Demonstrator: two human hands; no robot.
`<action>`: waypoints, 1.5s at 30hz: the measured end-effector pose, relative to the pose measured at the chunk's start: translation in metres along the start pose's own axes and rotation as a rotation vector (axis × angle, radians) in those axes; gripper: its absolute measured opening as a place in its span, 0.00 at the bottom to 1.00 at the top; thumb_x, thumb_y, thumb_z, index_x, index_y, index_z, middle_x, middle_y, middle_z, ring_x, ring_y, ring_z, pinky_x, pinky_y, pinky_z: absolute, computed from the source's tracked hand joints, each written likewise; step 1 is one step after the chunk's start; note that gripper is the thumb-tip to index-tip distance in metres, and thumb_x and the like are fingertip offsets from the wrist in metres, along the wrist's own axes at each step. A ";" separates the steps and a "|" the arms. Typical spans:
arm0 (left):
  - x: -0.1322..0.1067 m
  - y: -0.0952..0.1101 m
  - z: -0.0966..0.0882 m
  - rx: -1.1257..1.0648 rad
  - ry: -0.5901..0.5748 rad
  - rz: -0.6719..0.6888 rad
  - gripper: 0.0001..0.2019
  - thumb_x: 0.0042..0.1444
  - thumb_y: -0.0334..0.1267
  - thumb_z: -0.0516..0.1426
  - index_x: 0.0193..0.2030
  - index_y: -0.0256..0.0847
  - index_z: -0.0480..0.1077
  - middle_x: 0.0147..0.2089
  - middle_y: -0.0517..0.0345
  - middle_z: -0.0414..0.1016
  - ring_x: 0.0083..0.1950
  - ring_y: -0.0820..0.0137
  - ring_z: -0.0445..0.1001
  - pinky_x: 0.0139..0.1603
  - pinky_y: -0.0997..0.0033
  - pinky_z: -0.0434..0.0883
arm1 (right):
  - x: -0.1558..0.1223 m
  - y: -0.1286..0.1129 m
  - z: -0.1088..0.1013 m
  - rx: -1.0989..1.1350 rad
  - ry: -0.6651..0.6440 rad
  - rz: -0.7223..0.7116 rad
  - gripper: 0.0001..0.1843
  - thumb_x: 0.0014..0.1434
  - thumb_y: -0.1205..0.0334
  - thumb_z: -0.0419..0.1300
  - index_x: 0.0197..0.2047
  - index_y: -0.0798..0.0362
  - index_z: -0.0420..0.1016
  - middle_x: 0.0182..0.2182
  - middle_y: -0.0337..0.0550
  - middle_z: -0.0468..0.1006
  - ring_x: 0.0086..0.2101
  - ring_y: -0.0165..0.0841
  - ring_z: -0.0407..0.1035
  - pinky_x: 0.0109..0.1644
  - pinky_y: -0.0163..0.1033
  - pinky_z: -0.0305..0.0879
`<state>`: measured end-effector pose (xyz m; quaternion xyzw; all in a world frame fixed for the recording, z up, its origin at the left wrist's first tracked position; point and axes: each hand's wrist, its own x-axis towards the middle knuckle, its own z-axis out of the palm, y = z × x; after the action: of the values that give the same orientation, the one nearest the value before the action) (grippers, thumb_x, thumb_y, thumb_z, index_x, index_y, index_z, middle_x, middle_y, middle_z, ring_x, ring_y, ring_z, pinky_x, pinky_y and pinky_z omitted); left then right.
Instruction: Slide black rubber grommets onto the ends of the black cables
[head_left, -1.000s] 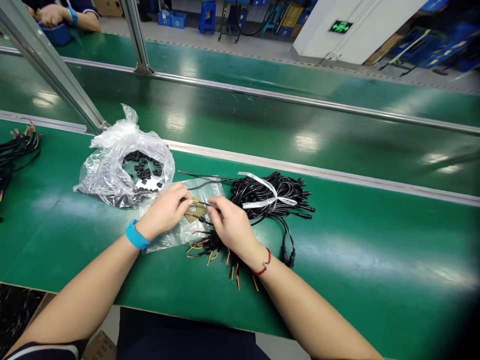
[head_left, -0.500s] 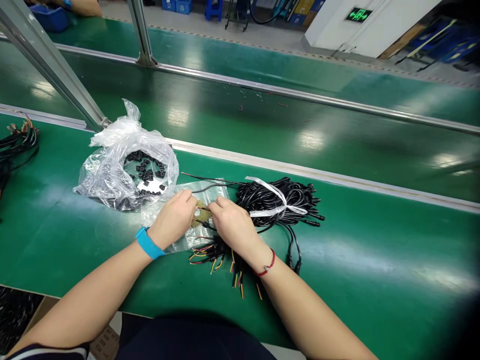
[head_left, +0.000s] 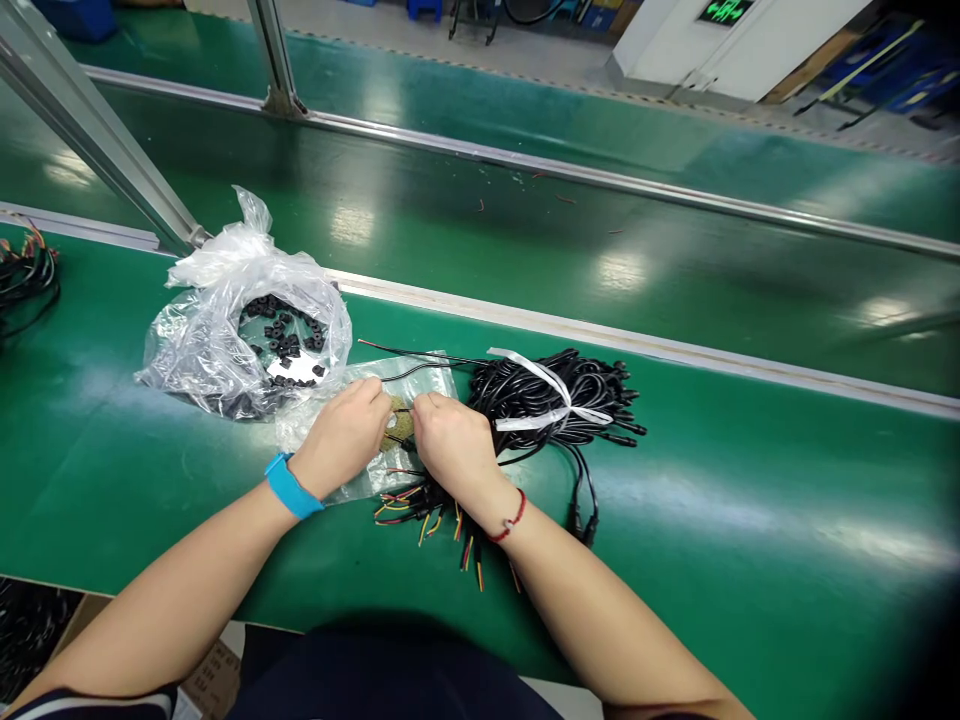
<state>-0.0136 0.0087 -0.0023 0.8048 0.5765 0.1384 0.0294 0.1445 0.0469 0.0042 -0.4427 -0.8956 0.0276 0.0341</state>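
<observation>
My left hand point(head_left: 347, 432) is closed in a pinch over a clear plastic bag point(head_left: 356, 485); what its fingertips grip is hidden. Just to the right, my right hand point(head_left: 459, 440) is closed on a thin black cable point(head_left: 405, 409) that spans the small gap between the hands. A rough yellow-brown round piece point(head_left: 398, 428) shows below that cable, lying on the clear bag. Beside my right hand lies a bundle of black cables point(head_left: 574, 395) tied with a white strip. Loose cable ends point(head_left: 420, 505) with red, yellow and black wires fan out below my right hand.
A crumpled plastic bag point(head_left: 180, 345) holding small black parts point(head_left: 285, 343) stands open at the left. More black cables point(head_left: 30, 275) lie at the far left edge. A metal post point(head_left: 112, 140) and a pale rail point(head_left: 487, 320) bound the green table point(head_left: 750, 500).
My right hand has shifted slightly left, bringing the two hands a little closer together. The whole view has also moved slightly. Both hands remain closed.
</observation>
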 end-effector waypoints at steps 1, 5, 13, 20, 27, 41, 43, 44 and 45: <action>0.000 -0.002 -0.001 -0.040 0.005 -0.024 0.09 0.61 0.29 0.49 0.31 0.37 0.67 0.33 0.52 0.66 0.36 0.65 0.66 0.37 0.64 0.68 | 0.000 0.001 -0.001 0.040 0.010 0.010 0.11 0.64 0.68 0.50 0.33 0.55 0.71 0.29 0.45 0.76 0.29 0.34 0.70 0.29 0.37 0.53; 0.003 -0.013 -0.012 -0.404 0.049 -0.203 0.07 0.60 0.31 0.52 0.31 0.38 0.68 0.33 0.56 0.67 0.35 0.69 0.67 0.38 0.66 0.67 | -0.007 0.009 -0.010 0.445 0.142 0.038 0.08 0.63 0.66 0.53 0.34 0.53 0.71 0.31 0.41 0.77 0.31 0.30 0.70 0.35 0.34 0.61; 0.008 -0.017 -0.024 -1.556 0.061 -0.643 0.06 0.52 0.35 0.61 0.36 0.36 0.73 0.28 0.61 0.70 0.28 0.78 0.67 0.31 0.76 0.67 | -0.024 0.014 -0.017 0.829 0.428 0.044 0.06 0.62 0.65 0.54 0.35 0.52 0.72 0.26 0.38 0.72 0.25 0.26 0.64 0.28 0.32 0.61; 0.009 -0.009 -0.024 -1.838 -0.010 -0.705 0.08 0.51 0.29 0.60 0.39 0.36 0.74 0.36 0.57 0.74 0.31 0.79 0.72 0.35 0.78 0.72 | -0.026 0.014 -0.011 0.769 0.617 0.022 0.06 0.63 0.64 0.54 0.37 0.52 0.72 0.25 0.37 0.72 0.23 0.26 0.63 0.27 0.34 0.61; 0.006 -0.002 -0.023 -1.832 -0.067 -0.652 0.13 0.57 0.33 0.58 0.49 0.37 0.72 0.33 0.57 0.76 0.27 0.78 0.71 0.31 0.76 0.72 | -0.026 0.016 -0.008 0.718 0.682 -0.004 0.05 0.63 0.65 0.54 0.38 0.51 0.71 0.26 0.38 0.74 0.25 0.28 0.66 0.30 0.35 0.64; 0.008 0.003 -0.020 -1.962 -0.042 -0.709 0.05 0.55 0.33 0.60 0.38 0.36 0.70 0.26 0.62 0.68 0.26 0.80 0.67 0.28 0.82 0.67 | -0.026 0.016 -0.006 0.704 0.690 -0.019 0.05 0.62 0.66 0.54 0.38 0.51 0.71 0.26 0.38 0.75 0.27 0.29 0.68 0.32 0.36 0.65; 0.008 0.003 -0.020 -1.968 -0.036 -0.716 0.06 0.54 0.33 0.60 0.39 0.35 0.70 0.27 0.61 0.69 0.27 0.79 0.68 0.29 0.81 0.68 | -0.025 0.016 -0.005 0.702 0.702 -0.032 0.05 0.62 0.66 0.55 0.38 0.51 0.71 0.26 0.38 0.75 0.26 0.28 0.67 0.31 0.35 0.64; 0.008 0.003 -0.021 -1.966 -0.032 -0.715 0.07 0.54 0.33 0.61 0.39 0.35 0.70 0.27 0.60 0.69 0.28 0.79 0.69 0.30 0.81 0.68 | -0.024 0.016 -0.005 0.703 0.710 -0.041 0.04 0.61 0.67 0.55 0.38 0.51 0.71 0.26 0.37 0.74 0.26 0.28 0.67 0.30 0.35 0.64; 0.008 0.004 -0.021 -1.965 -0.028 -0.712 0.07 0.53 0.33 0.61 0.39 0.35 0.70 0.27 0.59 0.70 0.29 0.78 0.69 0.30 0.80 0.69 | -0.024 0.016 -0.005 0.704 0.720 -0.050 0.04 0.61 0.68 0.55 0.38 0.51 0.71 0.25 0.37 0.74 0.25 0.27 0.66 0.29 0.34 0.63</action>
<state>-0.0134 0.0123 0.0205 0.2118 0.4133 0.5204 0.7166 0.1722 0.0378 0.0073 -0.3641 -0.7738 0.1727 0.4887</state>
